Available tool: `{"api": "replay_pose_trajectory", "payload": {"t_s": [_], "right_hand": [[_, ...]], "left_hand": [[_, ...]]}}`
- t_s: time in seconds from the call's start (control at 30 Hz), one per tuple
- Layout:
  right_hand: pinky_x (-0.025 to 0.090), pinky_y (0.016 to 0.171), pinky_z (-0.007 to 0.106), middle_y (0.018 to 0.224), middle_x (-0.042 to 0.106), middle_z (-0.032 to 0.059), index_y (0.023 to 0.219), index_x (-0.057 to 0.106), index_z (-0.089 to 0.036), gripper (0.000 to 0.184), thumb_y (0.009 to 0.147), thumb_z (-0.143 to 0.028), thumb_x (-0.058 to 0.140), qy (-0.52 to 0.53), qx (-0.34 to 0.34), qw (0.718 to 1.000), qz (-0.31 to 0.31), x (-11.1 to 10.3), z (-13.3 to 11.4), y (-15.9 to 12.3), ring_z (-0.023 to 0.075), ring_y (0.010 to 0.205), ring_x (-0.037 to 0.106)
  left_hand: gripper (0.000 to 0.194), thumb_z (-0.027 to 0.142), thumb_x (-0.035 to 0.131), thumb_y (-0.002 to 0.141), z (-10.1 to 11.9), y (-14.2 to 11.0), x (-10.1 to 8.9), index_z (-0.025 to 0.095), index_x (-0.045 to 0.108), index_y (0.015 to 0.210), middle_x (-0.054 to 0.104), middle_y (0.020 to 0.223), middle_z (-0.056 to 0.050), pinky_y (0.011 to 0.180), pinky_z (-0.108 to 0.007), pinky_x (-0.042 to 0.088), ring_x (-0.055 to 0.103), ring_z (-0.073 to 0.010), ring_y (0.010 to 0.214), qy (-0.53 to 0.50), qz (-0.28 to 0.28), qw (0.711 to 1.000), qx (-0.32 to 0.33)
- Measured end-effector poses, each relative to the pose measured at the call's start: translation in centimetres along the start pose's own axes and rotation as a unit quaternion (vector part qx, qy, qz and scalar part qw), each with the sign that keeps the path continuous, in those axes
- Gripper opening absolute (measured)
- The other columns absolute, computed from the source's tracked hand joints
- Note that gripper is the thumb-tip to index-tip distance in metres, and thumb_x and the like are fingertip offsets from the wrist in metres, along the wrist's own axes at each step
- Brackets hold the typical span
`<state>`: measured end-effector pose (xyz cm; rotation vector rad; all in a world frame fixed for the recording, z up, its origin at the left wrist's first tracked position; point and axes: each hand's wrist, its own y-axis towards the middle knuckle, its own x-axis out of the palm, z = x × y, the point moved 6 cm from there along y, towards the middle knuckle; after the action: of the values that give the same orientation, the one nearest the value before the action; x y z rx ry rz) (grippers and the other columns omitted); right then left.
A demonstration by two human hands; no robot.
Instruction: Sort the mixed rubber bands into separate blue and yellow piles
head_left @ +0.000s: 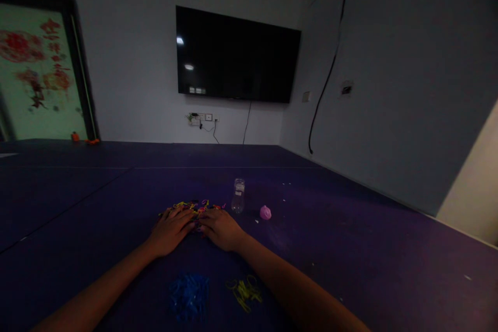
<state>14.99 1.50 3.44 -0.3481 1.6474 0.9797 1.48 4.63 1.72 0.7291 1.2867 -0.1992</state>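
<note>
A pile of small loops in mixed colours, which look like rubber bands (193, 205), lies on the dark blue-purple surface (128, 207). My left hand (171, 231) rests palm down over its left side, fingers stretched out. From the right, my right hand (221, 228) lies on the same pile, fingers extended and almost meeting the left ones. Most of the pile is hidden beneath both hands. Closer to me are a heap of blue bands (189, 295) and a smaller bunch of yellow-green bands (246, 293), between my forearms.
Just beyond my right hand stands a clear plastic bottle (238, 199), upright. A pink rounded object (265, 212) sits to its right. White scraps dot the surface. On the back wall hangs a television (237, 57); a black cable (324, 88) runs down the right wall.
</note>
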Motion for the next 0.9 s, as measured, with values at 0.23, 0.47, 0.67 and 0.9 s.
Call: {"api": "replay_pose_trajectory", "payload": {"t_s": [0.23, 0.47, 0.67, 0.9], "right_hand": [[0.036, 0.092, 0.036, 0.117, 0.056, 0.0079, 0.106, 0.059, -0.018, 0.025, 0.090, -0.027, 0.041, 0.006, 0.000, 1.000, 0.002, 0.2, 0.2, 0.0, 0.0206, 0.108, 0.050], [0.033, 0.097, 0.039, 0.131, 0.046, 0.0106, 0.126, 0.046, -0.016, 0.039, 0.091, -0.033, 0.040, 0.004, 0.016, 1.000, 0.003, 0.5, 0.6, -0.1, 0.0225, 0.121, 0.040], [0.031, 0.099, 0.040, 0.131, 0.047, 0.0100, 0.127, 0.045, -0.016, 0.040, 0.091, -0.034, 0.039, 0.007, 0.013, 1.000, -0.009, 0.6, 0.5, -0.1, 0.0216, 0.124, 0.036], [0.033, 0.098, 0.036, 0.126, 0.052, 0.0094, 0.124, 0.048, -0.016, 0.037, 0.090, -0.029, 0.041, 0.042, 0.029, 0.999, 0.004, -0.1, 0.4, -0.3, 0.0195, 0.119, 0.043]], "left_hand": [[0.038, 0.042, 0.034, 0.091, 0.1, 0.1, -0.1, 0.025, 0.054, 0.119, 0.058, 0.122, -0.006, 0.101, -0.051, 0.026, 0.044, -0.0258, 0.118, -0.006, 0.006, 1.000, 0.017], [0.035, 0.039, 0.036, 0.091, 0.5, -0.1, -0.3, 0.025, 0.055, 0.117, 0.058, 0.121, -0.005, 0.102, -0.047, 0.029, 0.044, -0.0242, 0.118, -0.014, 0.021, 0.997, 0.068], [0.034, 0.038, 0.037, 0.092, 1.7, -0.5, -0.8, 0.027, 0.055, 0.118, 0.059, 0.120, -0.003, 0.103, -0.046, 0.028, 0.042, -0.0236, 0.120, -0.033, 0.017, 0.993, 0.110], [0.028, 0.032, 0.042, 0.089, 1.9, -0.6, -1.8, 0.025, 0.063, 0.105, 0.061, 0.117, -0.004, 0.098, -0.048, 0.034, 0.049, -0.0241, 0.113, -0.053, 0.049, 0.993, 0.097]]}}
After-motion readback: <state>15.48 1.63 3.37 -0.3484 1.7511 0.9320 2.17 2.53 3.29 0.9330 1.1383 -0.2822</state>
